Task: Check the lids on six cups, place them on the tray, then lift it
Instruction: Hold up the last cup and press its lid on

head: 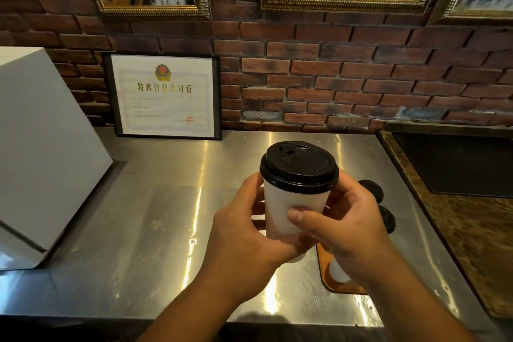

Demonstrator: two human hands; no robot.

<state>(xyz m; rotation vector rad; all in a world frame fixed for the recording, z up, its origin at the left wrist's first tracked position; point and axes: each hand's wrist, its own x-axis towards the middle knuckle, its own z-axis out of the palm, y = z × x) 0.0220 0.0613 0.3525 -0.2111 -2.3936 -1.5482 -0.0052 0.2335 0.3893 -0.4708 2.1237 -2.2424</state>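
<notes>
Paper cup (280, 211), white, capped with a black lid (299, 166), upright in mid-air over the steel counter (155, 230), just left of the brown tray (341, 290). Left hand (244, 233) curled round the wall's left side and under the base. Right hand (352, 225) wrapped from the right, thumb laid flat across the front, other fingers hidden behind the cup. Two more black lids (370, 190) beyond the right hand, apparently on cups standing on the tray. Probably light, thin-walled and soft under a squeeze; fill level not visible. Smooth paper, likely a little slippery. Best held at mid-wall with a broad, gentle grip, base supported, never by the lid alone. For the check, press round the lid's rim, not its centre.
</notes>
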